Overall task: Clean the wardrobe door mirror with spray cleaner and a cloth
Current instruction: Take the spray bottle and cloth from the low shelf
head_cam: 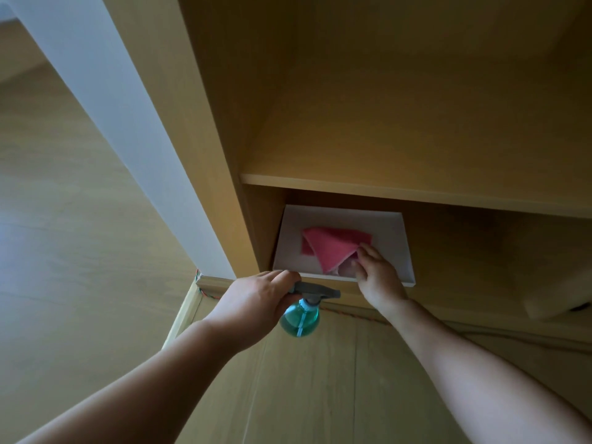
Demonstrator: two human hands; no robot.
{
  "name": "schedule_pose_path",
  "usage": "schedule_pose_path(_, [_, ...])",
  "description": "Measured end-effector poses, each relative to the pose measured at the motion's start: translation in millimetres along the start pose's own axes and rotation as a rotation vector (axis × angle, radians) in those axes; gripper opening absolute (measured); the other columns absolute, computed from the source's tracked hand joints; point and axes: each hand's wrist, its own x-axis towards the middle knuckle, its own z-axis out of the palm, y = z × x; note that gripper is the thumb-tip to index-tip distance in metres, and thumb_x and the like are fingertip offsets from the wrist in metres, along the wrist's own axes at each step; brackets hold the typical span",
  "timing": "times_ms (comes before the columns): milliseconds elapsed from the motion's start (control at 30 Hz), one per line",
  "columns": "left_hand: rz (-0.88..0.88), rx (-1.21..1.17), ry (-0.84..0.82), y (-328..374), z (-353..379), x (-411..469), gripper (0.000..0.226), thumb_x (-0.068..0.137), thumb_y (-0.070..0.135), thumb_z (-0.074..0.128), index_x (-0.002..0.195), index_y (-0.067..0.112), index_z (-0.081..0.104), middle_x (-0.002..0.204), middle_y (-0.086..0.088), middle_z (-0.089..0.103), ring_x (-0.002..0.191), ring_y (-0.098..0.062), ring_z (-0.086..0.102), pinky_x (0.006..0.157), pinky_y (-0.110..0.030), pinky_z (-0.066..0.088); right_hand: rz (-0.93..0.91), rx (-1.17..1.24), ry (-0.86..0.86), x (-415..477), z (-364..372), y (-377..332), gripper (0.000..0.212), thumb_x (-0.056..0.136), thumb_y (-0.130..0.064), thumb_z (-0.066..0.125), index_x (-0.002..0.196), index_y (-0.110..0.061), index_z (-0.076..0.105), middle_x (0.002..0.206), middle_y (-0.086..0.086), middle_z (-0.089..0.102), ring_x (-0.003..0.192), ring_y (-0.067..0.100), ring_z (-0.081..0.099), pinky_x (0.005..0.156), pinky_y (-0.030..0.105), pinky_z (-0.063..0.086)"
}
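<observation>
left hand (256, 301): gripping a spray bottle (300, 317) by its grey trigger head, fingers wrapping the neck; bottle hanging below the hand, round teal body showing liquid and a dip tube inside. it is sitting just in front of the cabinet's lower opening, over the floor (307, 379).

right hand (376, 274): reaching into a white tray (394, 251), fingertips pinching the near corner of a pink cloth (333, 246); the corner is lifting, the rest of the cloth lying folded on the tray bottom. something pale is showing under the lifted corner; cannot tell what.

tray: resting in the lower compartment of a wooden cabinet (384, 107), under a shelf (416, 192), toward the left side wall.

upper compartment: showing bare wood.

white panel (105, 91): running diagonally left of the cabinet.

mirror: cannot tell where it is.
</observation>
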Motion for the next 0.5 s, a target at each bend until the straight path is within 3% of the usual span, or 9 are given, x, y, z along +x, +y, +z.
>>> schedule_pose_path(100, [0.016,0.011,0.022,5.8,4.4,5.9,0.014,0.089,0.028,0.064,0.097,0.015,0.064,0.081,0.004,0.067,0.066,-0.017,0.063,0.053,-0.02,0.038,-0.147,0.117,0.248,-16.0,-16.2,-11.9,0.026,0.089,-0.002,0.065,0.114,0.003,0.068,0.121,0.017,0.066,0.111,0.029,0.063,0.103,0.028,0.04])
schedule_pose_path(200, [0.041,0.018,0.027,14.9,8.2,14.2,0.013,0.089,0.026,0.065,0.097,0.015,0.063,0.081,0.004,0.066,0.069,-0.019,0.063,0.054,-0.02,0.036,-0.215,0.234,0.352,-32.4,-33.0,-19.7,0.015,0.083,0.003,0.069,0.096,-0.001,0.074,0.093,0.009,0.073,0.084,0.013,0.067,0.082,0.032,0.057])
schedule_pose_path(300, [0.093,-0.013,0.008,26.7,11.9,24.3,0.016,0.089,0.024,0.064,0.098,0.011,0.064,0.094,-0.002,0.067,0.078,-0.023,0.065,0.059,-0.026,0.046,-0.054,0.361,0.338,-44.8,-47.0,-24.2,0.015,0.085,0.001,0.067,0.096,-0.007,0.074,0.089,0.003,0.073,0.081,0.012,0.069,0.077,0.039,0.059])
schedule_pose_path(367, [0.129,-0.024,0.002,35.2,14.8,29.8,0.018,0.089,0.025,0.064,0.1,0.011,0.065,0.115,-0.008,0.063,0.092,-0.028,0.065,0.07,-0.034,0.053,-0.058,0.458,0.315,-51.2,-60.0,-28.0,0.016,0.086,0.004,0.065,0.092,-0.008,0.073,0.088,0.003,0.072,0.08,0.016,0.07,0.075,0.041,0.059])
schedule_pose_path(500, [0.099,-0.027,-0.081,48.8,21.2,37.3,0.02,0.094,0.03,0.056,0.109,0.019,0.061,0.151,-0.017,0.032,0.131,-0.041,0.04,0.102,-0.05,0.042,-0.172,0.57,0.318,-64.0,-98.6,-46.1,0.02,0.086,0.006,0.064,0.089,-0.013,0.071,0.091,-0.003,0.072,0.086,0.009,0.068,0.08,0.03,0.057])
